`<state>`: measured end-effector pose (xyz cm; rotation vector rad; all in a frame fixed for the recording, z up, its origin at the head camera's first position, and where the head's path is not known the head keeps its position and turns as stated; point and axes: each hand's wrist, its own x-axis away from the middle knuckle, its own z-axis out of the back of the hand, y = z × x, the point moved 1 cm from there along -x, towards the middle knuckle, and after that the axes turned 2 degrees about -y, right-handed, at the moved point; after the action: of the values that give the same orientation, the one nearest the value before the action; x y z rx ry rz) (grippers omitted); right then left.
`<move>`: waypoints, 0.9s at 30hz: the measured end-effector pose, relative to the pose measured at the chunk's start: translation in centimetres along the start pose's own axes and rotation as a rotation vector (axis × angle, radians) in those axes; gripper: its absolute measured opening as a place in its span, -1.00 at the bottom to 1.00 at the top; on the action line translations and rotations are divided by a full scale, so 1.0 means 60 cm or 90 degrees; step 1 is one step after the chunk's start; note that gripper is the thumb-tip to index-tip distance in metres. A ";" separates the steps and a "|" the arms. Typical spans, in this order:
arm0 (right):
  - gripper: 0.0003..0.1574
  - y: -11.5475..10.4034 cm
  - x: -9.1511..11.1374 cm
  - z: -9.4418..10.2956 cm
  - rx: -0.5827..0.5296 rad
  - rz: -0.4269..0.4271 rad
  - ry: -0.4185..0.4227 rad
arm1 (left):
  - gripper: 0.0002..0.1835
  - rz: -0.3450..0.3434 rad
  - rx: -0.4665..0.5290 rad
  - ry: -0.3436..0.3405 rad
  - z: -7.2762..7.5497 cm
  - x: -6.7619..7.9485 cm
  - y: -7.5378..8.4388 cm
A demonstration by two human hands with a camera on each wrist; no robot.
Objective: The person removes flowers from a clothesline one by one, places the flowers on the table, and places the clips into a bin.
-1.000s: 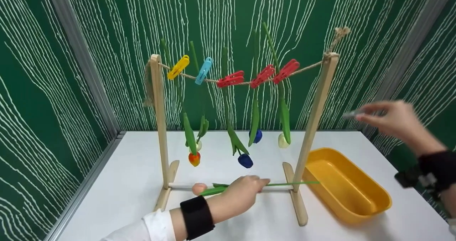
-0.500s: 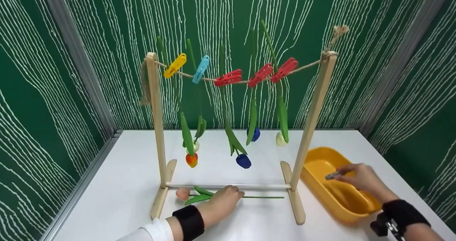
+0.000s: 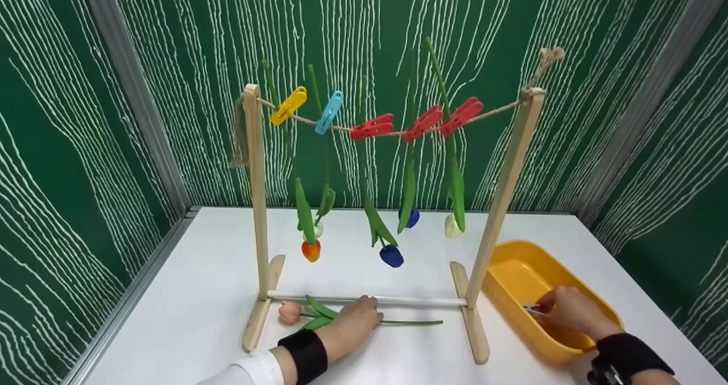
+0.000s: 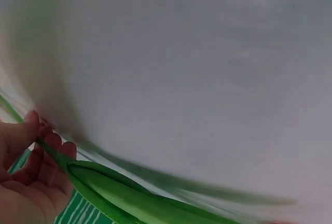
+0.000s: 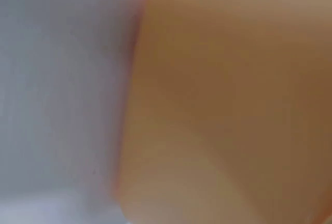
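A pink artificial tulip [image 3: 290, 312] lies just above or on the white table in front of the wooden rack. My left hand [image 3: 352, 323] pinches its green stem, which passes between thumb and fingers in the left wrist view; the green leaves [image 4: 119, 193] stretch away from the fingertips there. Over at the right, my right hand [image 3: 574, 312] is inside the orange-yellow basin [image 3: 512, 323], holding a small grey clothespin [image 3: 533, 309] between thumb and fingers. The right wrist view is blurred, with only the basin wall and table showing, and neither hand nor clothespin visible.
Between the rack's posts [image 3: 506, 203] runs a rope [image 3: 500, 110]. Several tulips hang from it head down, clipped by yellow [image 3: 289, 106], blue [image 3: 329, 112] and red clothespins [image 3: 372, 127]. A crossbar [image 3: 421, 301] joins the rack's feet just behind my left hand.
My right hand has come down from beside the right post into the basin, still holding the grey clothespin. My left hand has lowered the pink tulip toward the table in front of the crossbar.
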<state>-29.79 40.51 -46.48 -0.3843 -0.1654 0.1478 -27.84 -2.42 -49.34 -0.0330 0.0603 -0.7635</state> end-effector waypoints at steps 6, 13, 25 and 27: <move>-0.59 -0.006 0.004 -0.008 0.005 0.001 0.017 | -0.82 0.000 -0.002 0.015 0.000 0.006 -0.002; -0.56 -0.024 0.011 0.012 0.040 0.016 0.027 | -0.80 -0.029 -0.022 0.036 0.004 0.017 0.000; -0.70 -0.206 0.083 0.178 0.028 0.182 0.320 | -0.66 -0.087 0.180 0.201 0.159 0.021 0.077; -0.70 -0.246 0.102 0.211 0.043 0.243 0.382 | -0.64 -0.110 0.227 0.264 0.190 0.022 0.089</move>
<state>-24.57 32.62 -28.45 -0.3756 0.5065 0.4052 -22.47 0.60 -38.30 0.4656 0.3168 -0.9351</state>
